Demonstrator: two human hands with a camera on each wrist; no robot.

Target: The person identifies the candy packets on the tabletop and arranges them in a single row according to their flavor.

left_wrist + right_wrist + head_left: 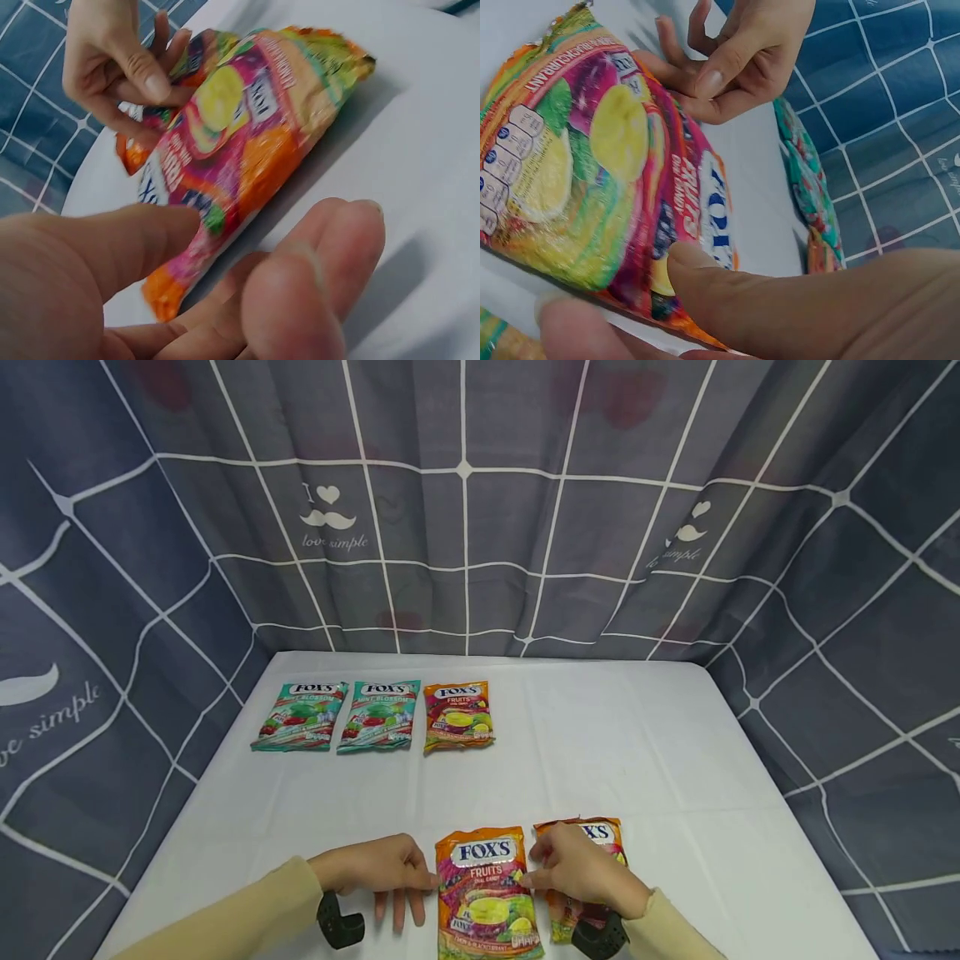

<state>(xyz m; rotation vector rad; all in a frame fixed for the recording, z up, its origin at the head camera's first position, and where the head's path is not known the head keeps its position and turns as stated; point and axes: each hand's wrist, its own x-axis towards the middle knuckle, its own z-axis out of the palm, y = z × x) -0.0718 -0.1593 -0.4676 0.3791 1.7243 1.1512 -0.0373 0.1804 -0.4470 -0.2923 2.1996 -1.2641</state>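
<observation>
An orange and purple bag of Fox's Fruits candy (487, 902) is between the two hands at the front of the table. My left hand (390, 872) holds its left edge between thumb and forefinger, the other fingers loosely bent. On the opposite edge my right hand (581, 864) pinches the bag, its thumb (705, 281) on the printed face. Partly covered by the right hand is a second Fruits bag (611, 843), just to the right. The left wrist view shows the held bag (247, 135) tilted, a shadow beside it on the cloth.
Along the back left lie two green Mint Blossom bags, one at the far left (300, 718) and one beside it (380, 717), then another Fruits bag (458, 718). White cloth covers the table (600, 727). Dark checked curtains (420, 518) enclose the back and sides.
</observation>
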